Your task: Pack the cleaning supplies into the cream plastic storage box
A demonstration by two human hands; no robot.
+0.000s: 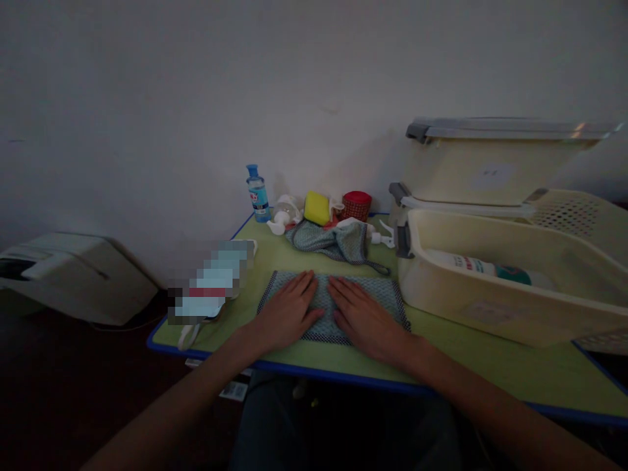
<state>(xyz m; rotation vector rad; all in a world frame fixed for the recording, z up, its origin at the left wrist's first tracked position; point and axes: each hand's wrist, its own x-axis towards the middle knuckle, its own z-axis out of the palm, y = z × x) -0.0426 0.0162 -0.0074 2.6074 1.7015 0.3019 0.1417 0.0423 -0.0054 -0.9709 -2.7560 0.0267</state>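
Note:
A grey-blue cleaning cloth [321, 294] with a dark stitched edge lies spread flat near the front of the green table [245, 350]. My left hand [289, 311] rests palm down on its left half, fingers stretched out. On the right half lies my right hand [366, 314], also flat, with its fingers extended. A small strip of cloth shows between the two hands. Just behind it, a second, crumpled cloth [324, 241] of the same kind lies with a loop at its right end.
Behind are a blue bottle [258, 196], a clear pump bottle [286, 214], a yellow sponge [316, 208] and a red container [356, 207]. A cream bin [490, 307] holding a white bottle [471, 263] stands right, by stacked boxes [481, 170]. A blurred phone-like object [213, 278] lies left.

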